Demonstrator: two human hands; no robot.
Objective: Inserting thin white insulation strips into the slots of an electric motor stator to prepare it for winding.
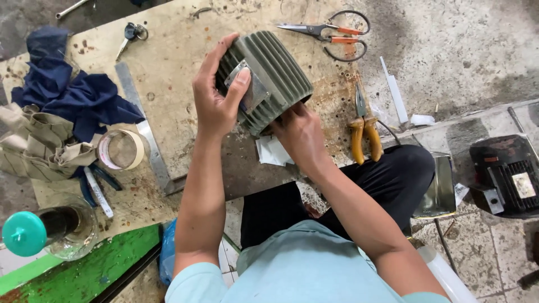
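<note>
Ribbed grey-green motor housing is held up off the worktop, tilted, between both hands. The left hand wraps its outer wall, fingers curled over the top rim and thumb pressed on the metal plate on its side. The right hand is at the housing's lower open end, its fingers hidden inside, so its grip cannot be judged. Just right of the right hand lie yellow-handled pliers; beyond the housing lie orange-handled scissors. Well left of the left hand sit a tape roll and blue cloth.
</note>
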